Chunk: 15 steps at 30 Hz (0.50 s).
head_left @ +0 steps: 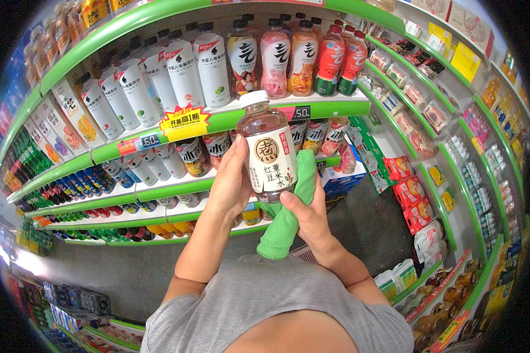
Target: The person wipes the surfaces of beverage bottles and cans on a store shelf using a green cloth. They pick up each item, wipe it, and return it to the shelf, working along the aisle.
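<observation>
Between my hands, in front of the drink shelves, is a plastic drink bottle (267, 154) with a white cap, a cream label and reddish-brown contents. It stands nearly upright. My left hand (232, 170) grips its left side, the fingers partly hidden behind it. A rolled green cloth (284, 220) hangs along the bottle's right side and is held in my right hand (308, 212). That hand's thumb lies across the cloth at the bottle's base; its other fingers are hidden behind.
A green-edged shelf (330, 110) carries rows of white bottles (184, 70), pink and red bottles (275, 59), with more drinks on lower tiers. Right of a dark floor (371, 223), curved shelving holds packaged goods. Red packs (412, 197) are stacked low beside it.
</observation>
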### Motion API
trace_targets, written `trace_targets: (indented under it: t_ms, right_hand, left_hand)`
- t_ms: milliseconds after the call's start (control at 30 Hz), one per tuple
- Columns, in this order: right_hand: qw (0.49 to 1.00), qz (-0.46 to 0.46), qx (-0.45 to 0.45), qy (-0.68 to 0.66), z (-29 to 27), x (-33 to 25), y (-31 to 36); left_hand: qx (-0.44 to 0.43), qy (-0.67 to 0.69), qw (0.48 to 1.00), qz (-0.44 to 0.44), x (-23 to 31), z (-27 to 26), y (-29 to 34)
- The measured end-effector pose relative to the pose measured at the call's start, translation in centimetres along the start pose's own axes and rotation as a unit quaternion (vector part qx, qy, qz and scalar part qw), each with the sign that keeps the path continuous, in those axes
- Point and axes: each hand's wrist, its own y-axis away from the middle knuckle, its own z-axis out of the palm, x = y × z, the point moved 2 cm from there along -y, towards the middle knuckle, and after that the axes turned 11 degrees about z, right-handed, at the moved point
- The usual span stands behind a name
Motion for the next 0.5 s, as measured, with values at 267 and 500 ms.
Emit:
trace_targets:
  t_ms: [267,500]
  right_hand:
    - [0.998,-0.021,0.008,0.054,0.6,0.0,0.2]
    - [0.991,-0.068,0.005,0.117,1.4,-0.7,0.5]
  left_hand:
    - [0.017,0.019,1.000,-0.005,0.3,-0.5,0.2]
    - [0.012,0.057,0.998,-0.002,-0.6,-1.7,-0.2]
